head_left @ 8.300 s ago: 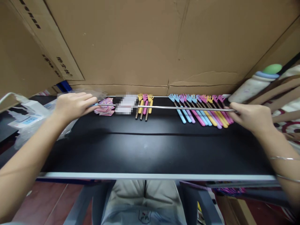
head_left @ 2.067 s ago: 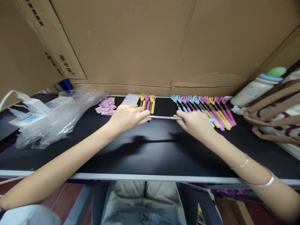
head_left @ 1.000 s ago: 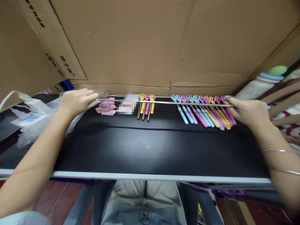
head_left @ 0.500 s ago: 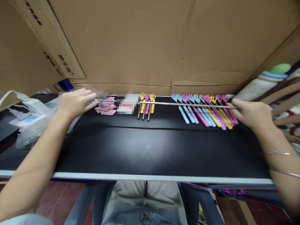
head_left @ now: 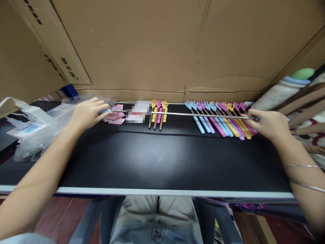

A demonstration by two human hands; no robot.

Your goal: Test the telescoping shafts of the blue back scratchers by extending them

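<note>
I hold a telescopic back scratcher (head_left: 182, 114) stretched out to a long thin metal rod, level above the black table (head_left: 162, 159). My left hand (head_left: 87, 113) pinches its blue end at the left. My right hand (head_left: 269, 124) is closed on its handle end at the right. Under the rod lies a row of several collapsed scratchers (head_left: 220, 117) in blue, pink, purple and yellow. Three more scratchers (head_left: 157, 113) lie apart near the middle.
A heap of small pink packets (head_left: 114, 115) and a phone (head_left: 137, 112) lie by my left hand. Crumpled clear plastic (head_left: 38, 132) and a power strip (head_left: 30, 118) sit far left. Cardboard (head_left: 157, 47) walls the back. A bottle (head_left: 279, 89) and bag (head_left: 307, 112) stand right.
Two seconds ago the rod was collapsed short between my hands at the middle. My hands pulled apart and stretched it long. In the last half second both hands have come slightly inward.
</note>
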